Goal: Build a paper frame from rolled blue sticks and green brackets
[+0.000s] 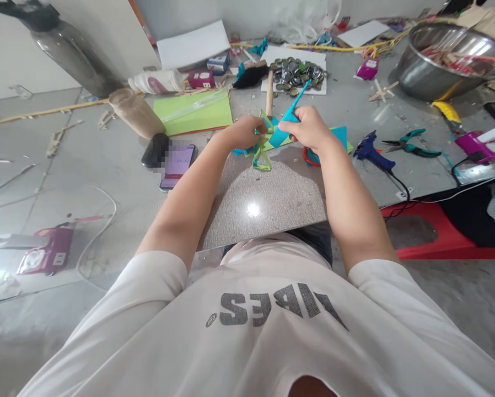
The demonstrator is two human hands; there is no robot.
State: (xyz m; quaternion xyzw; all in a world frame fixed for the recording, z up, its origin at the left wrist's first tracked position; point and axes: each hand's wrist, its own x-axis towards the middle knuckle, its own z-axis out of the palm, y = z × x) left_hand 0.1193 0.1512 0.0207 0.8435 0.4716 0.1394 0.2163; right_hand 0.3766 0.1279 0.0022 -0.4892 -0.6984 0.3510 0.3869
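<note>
White T-shirt (pixel 247 353) fabric with dark lettering lies nearest the camera, both bare forearms reaching past it over a grey tabletop (pixel 268 193). Between the hands is a blue paper piece (pixel 286 122), pinched by the thumb and fingers of the right hand (pixel 311 128); its broad end juts below and left of the fingertips, its narrow end slants up above them. Just left, a looped green strip (pixel 262 160) lies by the left hand (pixel 247 132), whose fingers are curled inward; they overlap too much to tell whether they pinch it. Near the left hand lies a lime-green sheet (pixel 200 113), with a phone (pixel 179 161) closer to the left forearm. Metal bottle caps (pixel 299 75) are heaped beyond the hands. Right of the right forearm are a blue glue gun (pixel 375 153), teal-handled pliers (pixel 417 150) and, farther off, a steel bowl (pixel 419 82).
</note>
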